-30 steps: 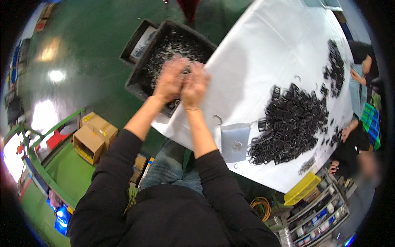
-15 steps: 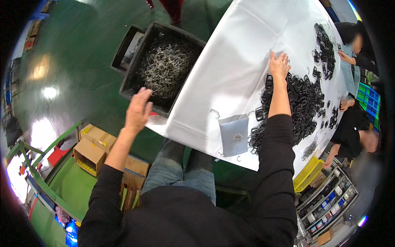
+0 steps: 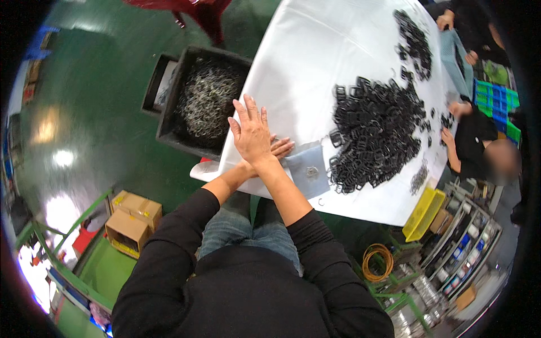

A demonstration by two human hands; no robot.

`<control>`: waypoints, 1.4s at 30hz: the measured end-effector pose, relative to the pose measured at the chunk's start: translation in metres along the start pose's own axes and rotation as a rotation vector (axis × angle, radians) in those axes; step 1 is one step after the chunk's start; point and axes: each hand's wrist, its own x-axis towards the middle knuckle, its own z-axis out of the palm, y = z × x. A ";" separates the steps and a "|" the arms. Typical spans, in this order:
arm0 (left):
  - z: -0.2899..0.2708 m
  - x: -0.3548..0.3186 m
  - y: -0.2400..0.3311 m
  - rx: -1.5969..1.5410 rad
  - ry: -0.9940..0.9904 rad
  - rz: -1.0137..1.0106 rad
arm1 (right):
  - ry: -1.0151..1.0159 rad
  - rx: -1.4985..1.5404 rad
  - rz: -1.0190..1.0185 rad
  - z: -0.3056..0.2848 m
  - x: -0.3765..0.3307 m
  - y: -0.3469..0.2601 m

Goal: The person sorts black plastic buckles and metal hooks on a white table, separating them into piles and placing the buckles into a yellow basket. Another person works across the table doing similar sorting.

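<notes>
My forearms cross over the near edge of the white-covered table. My right hand is on top, open with its fingers spread, above the cover beside the black bin. Partly hidden under my right wrist, my left hand stretches its fingers out flat at the corner of a bluish-grey sheet or bag. A small pale clump lies on or in that sheet; I cannot tell which. Neither hand shows anything held. To the right spreads a big pile of black plastic buckles.
The bin holds many thin curved pale pieces. A smaller black pile lies farther off. Two people work at the table's right side, near a grey-blue crate and a yellow basket. Cardboard boxes stand at lower left.
My right hand has swung left from the buckle pile to the bin side. My left hand has moved right, from beside the bin to under my right wrist. The view has shifted.
</notes>
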 end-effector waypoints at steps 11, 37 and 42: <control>-0.075 0.017 -0.030 0.127 0.095 -0.787 | 0.381 0.007 0.504 -0.152 -0.140 0.100; 0.118 0.209 0.237 -0.051 0.168 -0.918 | 0.175 -0.276 0.648 -0.228 -0.301 0.314; 0.108 0.233 0.208 -0.085 0.343 -0.761 | 0.134 -0.310 0.599 -0.237 -0.263 0.333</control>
